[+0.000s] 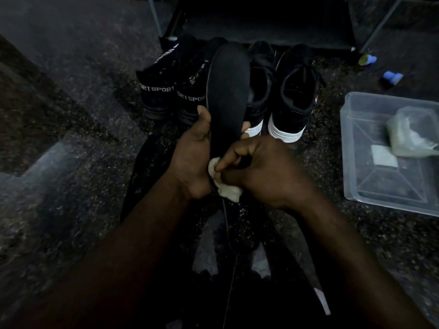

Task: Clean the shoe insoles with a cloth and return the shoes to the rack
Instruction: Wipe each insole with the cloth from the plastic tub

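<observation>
The left hand (192, 157) holds a black insole (228, 86) upright in front of the person. Its grip is closed round the lower half, with the thumb pressed along the insole's left edge. The right hand (259, 169) has a narrow grip, fingers curled and pinching a small white cloth (228, 192) against the heel end of the insole, just beside the left palm.

Behind the insole, on the dark speckled floor (71, 115), stand two pairs with their heels toward the camera. The black SPORT shoes (161, 91) are on the left and the white-soled black shoes (292, 96) on the right, both just in front of the dark rack (261, 20). Below the hands lies a dark shape that may be a second insole; the light is too dim to tell.

A clear plastic tub (346, 162) sits on the floor to the right, holding a crumpled pale bag (408, 136).
</observation>
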Motion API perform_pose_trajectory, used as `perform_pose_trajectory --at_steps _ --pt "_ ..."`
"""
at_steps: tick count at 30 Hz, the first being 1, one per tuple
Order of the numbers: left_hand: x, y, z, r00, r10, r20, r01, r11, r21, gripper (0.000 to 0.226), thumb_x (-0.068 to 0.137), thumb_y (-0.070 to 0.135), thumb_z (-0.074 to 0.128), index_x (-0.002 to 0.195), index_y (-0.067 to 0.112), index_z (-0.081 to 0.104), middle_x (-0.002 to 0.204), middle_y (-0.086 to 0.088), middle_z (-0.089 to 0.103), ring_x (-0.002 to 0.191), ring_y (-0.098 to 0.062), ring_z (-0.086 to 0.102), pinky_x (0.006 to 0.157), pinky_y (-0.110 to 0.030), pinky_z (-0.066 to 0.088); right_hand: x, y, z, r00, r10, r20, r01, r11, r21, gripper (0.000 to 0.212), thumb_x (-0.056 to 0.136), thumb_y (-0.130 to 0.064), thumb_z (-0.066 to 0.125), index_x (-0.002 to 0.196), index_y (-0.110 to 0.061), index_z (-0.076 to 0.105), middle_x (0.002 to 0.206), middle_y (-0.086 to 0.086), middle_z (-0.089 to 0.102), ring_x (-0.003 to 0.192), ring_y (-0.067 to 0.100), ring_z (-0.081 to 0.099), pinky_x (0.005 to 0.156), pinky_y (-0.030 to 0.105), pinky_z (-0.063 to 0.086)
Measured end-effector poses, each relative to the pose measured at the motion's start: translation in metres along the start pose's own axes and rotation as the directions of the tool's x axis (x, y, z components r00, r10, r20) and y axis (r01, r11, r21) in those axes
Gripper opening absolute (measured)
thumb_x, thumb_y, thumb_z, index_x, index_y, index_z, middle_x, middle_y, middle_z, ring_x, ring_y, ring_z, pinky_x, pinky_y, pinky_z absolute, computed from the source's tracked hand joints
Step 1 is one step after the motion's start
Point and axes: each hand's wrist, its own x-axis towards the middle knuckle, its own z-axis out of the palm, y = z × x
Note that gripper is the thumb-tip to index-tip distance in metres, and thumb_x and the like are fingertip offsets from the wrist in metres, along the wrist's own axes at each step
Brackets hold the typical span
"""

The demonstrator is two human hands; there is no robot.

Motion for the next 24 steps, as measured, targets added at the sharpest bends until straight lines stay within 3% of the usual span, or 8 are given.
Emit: perform_pose_trajectory --at_steps 2,4,8,11,14,16,19,24 --pt "0.001 0.003 -0.003 1.000 -0.009 0.004 0.009 1.000 0.004 0.085 0.099 0.075 0.023 0.120 0.004 0.064 0.114 -0.014 0.060 0.103 -0.025 0.060 0.088 -0.035 0.059 -0.002 -0.001 -0.002 0.993 -0.022 0.115 0.022 1.000 -0.001 0.010 0.078 -0.015 0.087 0.078 -0.022 0.080 0.076 -0.010 0.076 0.071 0.002 0.069 0.069 0.022 0.055" --pt "0.001 0.006 -0.005 1.000 0.007 0.005 -0.007 1.000 -0.011 0.085 0.099 0.075 0.023 0.122 0.004 0.063 0.114 -0.013 0.060 0.105 -0.024 0.060 0.090 -0.036 0.058 -0.004 -0.002 0.002 0.993 -0.070 0.091 0.068 0.998 0.018 0.010 0.078 -0.014 0.086 0.079 -0.022 0.080 0.077 -0.009 0.077 0.074 0.006 0.072 0.073 0.028 0.058" --pt "0.000 0.011 -0.010 1.000 0.005 0.016 -0.003 0.997 -0.076 0.085 0.098 0.076 0.023 0.128 0.006 0.063 0.123 -0.011 0.062 0.113 -0.023 0.059 0.099 -0.038 0.054 0.001 -0.001 0.012 0.991 -0.061 -0.121 0.073 0.992 0.098 0.012 0.080 -0.010 0.084 0.081 -0.021 0.080 0.076 -0.007 0.076 0.072 0.010 0.071 0.070 0.028 0.057" --pt "0.002 0.000 -0.005 0.997 -0.035 0.070 0.040 0.997 -0.071 0.083 0.099 0.076 0.026 0.128 0.011 0.069 0.136 -0.008 0.057 0.117 -0.022 0.052 0.106 -0.033 0.036 0.006 0.009 0.009 0.937 0.018 -0.350 0.014 0.996 0.090 0.012 0.082 -0.013 0.083 0.082 -0.024 0.079 0.075 -0.010 0.074 0.071 0.007 0.070 0.073 0.028 0.059" --pt "0.007 -0.016 0.004 0.996 -0.043 0.073 0.048 0.996 -0.079 0.076 0.101 0.069 0.035 0.153 0.015 0.044 0.148 -0.011 0.048 0.133 -0.023 0.037 0.124 -0.036 0.020 0.007 0.015 0.005 0.826 -0.010 -0.564 0.013 1.000 0.000 0.008 0.084 -0.016 0.080 0.085 -0.024 0.079 0.076 -0.014 0.073 0.071 0.001 0.070 0.072 0.022 0.058" --pt "0.006 -0.021 0.007 0.993 -0.054 0.102 0.061 0.996 -0.067 0.072 0.102 0.066 0.034 0.142 0.010 0.054 0.129 -0.011 0.061 0.125 -0.022 0.052 0.116 -0.037 0.037 0.007 0.017 0.003 0.783 -0.073 -0.618 0.040 0.997 -0.067 0.008 0.086 -0.016 0.078 0.088 -0.024 0.079 0.080 -0.014 0.074 0.075 0.002 0.071 0.073 0.024 0.059" --pt "0.003 -0.018 0.006 0.993 -0.063 0.103 0.067 0.997 -0.037 0.074 0.101 0.070 0.031 0.119 0.008 0.067 0.118 -0.014 0.063 0.107 -0.024 0.061 0.100 -0.038 0.050 0.006 0.014 0.005 0.880 -0.040 -0.473 0.028 0.999 -0.033 0.011 0.085 -0.015 0.080 0.085 -0.026 0.080 0.076 -0.014 0.074 0.070 0.000 0.070 0.069 0.018 0.056" --pt "0.000 -0.001 -0.007 0.997 -0.049 0.064 0.052 0.998 -0.048 0.086 0.100 0.074 0.023 0.133 0.005 0.062 0.131 -0.014 0.061 0.121 -0.026 0.060 0.103 -0.038 0.050 0.001 0.001 0.001 0.995 -0.042 -0.091 0.039 0.999 -0.035 0.013 0.080 -0.012 0.084 0.080 -0.025 0.081 0.071 -0.013 0.075 0.067 -0.003 0.068 0.065 0.010 0.048"
